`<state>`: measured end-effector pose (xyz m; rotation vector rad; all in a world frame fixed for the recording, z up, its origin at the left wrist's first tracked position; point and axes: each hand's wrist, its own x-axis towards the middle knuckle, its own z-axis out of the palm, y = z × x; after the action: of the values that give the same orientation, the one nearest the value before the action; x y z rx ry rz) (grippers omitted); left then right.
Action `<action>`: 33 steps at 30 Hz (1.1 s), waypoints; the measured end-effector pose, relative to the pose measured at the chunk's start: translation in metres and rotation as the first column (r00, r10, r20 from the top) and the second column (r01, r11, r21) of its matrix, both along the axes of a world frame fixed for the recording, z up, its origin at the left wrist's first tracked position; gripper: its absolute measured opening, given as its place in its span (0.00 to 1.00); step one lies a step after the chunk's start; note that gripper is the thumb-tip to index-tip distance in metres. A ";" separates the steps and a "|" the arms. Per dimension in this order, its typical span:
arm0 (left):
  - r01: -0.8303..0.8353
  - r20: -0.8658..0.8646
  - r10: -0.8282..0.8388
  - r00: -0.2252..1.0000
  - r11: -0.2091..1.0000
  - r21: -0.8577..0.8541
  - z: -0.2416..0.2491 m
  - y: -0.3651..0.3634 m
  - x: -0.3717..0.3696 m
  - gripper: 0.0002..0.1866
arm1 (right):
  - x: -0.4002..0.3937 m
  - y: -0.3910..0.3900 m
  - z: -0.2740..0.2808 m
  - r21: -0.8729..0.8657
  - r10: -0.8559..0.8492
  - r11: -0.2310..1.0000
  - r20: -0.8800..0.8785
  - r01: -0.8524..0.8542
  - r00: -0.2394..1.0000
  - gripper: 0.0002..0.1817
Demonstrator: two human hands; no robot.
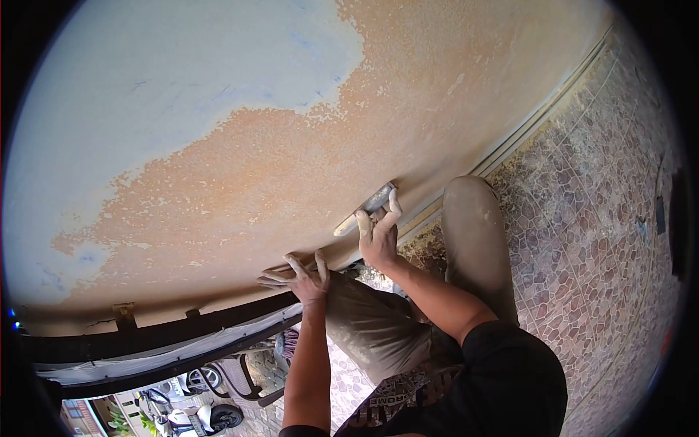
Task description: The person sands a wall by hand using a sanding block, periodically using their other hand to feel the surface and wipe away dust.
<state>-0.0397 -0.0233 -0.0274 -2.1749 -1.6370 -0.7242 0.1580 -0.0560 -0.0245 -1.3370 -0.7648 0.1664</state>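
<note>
My right hand (380,234) grips a wide, flat scraper (351,222) with its fingers bent around the middle. The scraper's long edge lies against the lower part of the wall (240,171), where the paint is worn off and an orange-tan layer shows. Pale dust coats my fingers. To the left, my left hand (307,280) rests with spread fingers on the wall and holds nothing. My bent knee (472,218), in dusty trousers, is close to the wall's foot.
Patterned stone-look paving (575,226) spreads on the right, with dust along the baseboard (539,120). A dark-framed edge (167,339) runs below the wall at left. Beyond it are a dark chair (244,379) and parked motorcycles (191,416). Whitish paint (189,65) covers the wall's upper left.
</note>
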 end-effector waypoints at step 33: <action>-0.034 -0.023 0.033 0.999 0.999 -0.040 0.006 -0.003 0.004 0.51 | 0.018 0.002 -0.042 -0.278 -0.135 0.960 -0.520 -0.018 0.844 0.35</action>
<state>-0.0357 -0.0263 -0.0217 -2.1700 -1.6864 -0.6602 0.1762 -0.0536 -0.0661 -1.4771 -0.2247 0.5906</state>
